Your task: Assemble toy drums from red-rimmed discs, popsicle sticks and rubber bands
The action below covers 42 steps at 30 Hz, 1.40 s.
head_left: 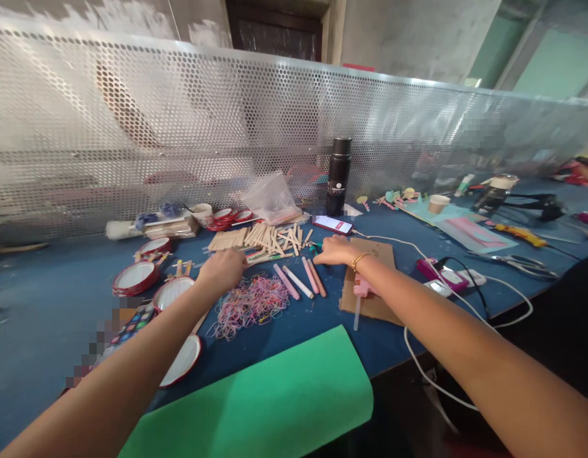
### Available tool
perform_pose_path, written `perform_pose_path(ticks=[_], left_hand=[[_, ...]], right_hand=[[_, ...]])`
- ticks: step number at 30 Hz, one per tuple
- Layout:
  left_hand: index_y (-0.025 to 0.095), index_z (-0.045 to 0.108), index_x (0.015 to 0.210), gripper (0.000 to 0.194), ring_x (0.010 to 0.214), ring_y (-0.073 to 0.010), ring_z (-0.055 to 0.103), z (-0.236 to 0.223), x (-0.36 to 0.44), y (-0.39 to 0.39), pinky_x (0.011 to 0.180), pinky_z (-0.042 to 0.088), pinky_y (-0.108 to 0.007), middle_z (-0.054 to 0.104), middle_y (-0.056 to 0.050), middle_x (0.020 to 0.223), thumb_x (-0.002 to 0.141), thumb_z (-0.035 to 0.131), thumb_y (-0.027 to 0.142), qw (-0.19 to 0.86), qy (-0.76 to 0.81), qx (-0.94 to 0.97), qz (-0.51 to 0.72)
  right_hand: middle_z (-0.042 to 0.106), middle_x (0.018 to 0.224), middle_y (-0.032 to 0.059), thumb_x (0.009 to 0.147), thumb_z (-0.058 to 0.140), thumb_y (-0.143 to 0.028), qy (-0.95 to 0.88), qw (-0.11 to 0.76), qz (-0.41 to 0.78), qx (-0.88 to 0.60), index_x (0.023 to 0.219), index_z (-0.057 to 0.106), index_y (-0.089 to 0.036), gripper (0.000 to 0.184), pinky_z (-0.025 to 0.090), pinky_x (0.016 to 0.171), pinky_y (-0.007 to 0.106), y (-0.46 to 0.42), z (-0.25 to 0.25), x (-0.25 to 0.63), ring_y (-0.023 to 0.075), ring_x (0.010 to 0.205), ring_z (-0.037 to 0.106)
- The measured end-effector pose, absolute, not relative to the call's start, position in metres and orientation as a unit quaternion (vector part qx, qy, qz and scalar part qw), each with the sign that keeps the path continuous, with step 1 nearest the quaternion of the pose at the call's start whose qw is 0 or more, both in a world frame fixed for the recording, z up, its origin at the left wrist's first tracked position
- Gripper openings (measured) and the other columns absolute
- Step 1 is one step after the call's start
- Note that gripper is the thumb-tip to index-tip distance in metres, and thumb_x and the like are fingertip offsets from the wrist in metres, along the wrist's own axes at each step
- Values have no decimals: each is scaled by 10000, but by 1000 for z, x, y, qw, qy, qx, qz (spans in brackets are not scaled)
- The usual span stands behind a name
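Observation:
My left hand (223, 272) is lowered at the front of a heap of wooden craft sticks (269, 238). Its fingers are curled, and the back of the hand hides what they grip, if anything. A tangle of pink and purple rubber bands (253, 306) lies just in front of it. My right hand (336, 250), with a bracelet at the wrist, has its fingers drawn together beside a small dark green object (314, 248); whether it holds this is unclear. Several pink and white sticks, perhaps markers (297, 282), lie between the hands. A pink glue gun (364, 286) rests on cardboard (372, 254) under my right forearm.
Green sheet (274, 394) overhangs the front edge. Red-rimmed round pieces (136, 277) sit left. A phone (332, 224) and black bottle (339, 178) stand near the perforated metal divider (189, 127). White cables (417, 346), scissors (522, 264) and a yellow-handled tool (520, 234) lie right.

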<state>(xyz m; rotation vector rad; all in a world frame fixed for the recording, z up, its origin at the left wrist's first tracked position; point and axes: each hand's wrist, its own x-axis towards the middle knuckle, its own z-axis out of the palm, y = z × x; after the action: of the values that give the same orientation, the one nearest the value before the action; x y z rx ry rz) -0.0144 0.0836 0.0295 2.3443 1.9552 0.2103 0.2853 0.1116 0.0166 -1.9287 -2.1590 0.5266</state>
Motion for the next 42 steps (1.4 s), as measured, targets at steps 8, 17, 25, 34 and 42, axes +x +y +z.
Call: perform_pose_path(ticks=[8,17,25,34,42], left_hand=[[220,606,996,224,661,-200,588,40,-5,54,638,452,-291,618,-1,731,874,449,324,155,607,727,283],[236,654,843,295,687,-202,562,58,-3,22,640,392,-294,634,-3,711,926,494,469,120,593,723,334],[236,726,911,318,886,-259,691,56,-6,12,769,470,-316,783,-62,961,970,472,419,60,591,748,297],[226,750,979,382,959,-281,723,56,0,7,822,516,-353,802,-90,1069,998,420,420,21,590,766,255],[215,755,996,288,959,-295,741,55,6,5,776,523,-358,800,-94,1108,1005,518,379,-38,601,772,203]], right_hand=[[748,1011,124,969,239,-386,-671,296,392,-556,1125,674,-185,505,575,729,366,56,33,294,245,922,712],[673,1005,59,719,680,-377,-510,419,688,-302,916,660,-267,227,551,807,389,-22,7,227,245,955,633],[649,1021,37,727,638,-329,-560,407,633,-347,1056,675,-265,337,461,947,422,-16,-1,216,254,1014,580],[656,1155,49,726,681,-305,-556,409,644,-330,1136,659,-223,419,387,981,368,-14,-1,215,246,1117,552],[608,1106,43,664,782,-321,-547,440,621,-348,1183,523,-238,586,415,938,371,-11,-16,206,227,1036,564]])
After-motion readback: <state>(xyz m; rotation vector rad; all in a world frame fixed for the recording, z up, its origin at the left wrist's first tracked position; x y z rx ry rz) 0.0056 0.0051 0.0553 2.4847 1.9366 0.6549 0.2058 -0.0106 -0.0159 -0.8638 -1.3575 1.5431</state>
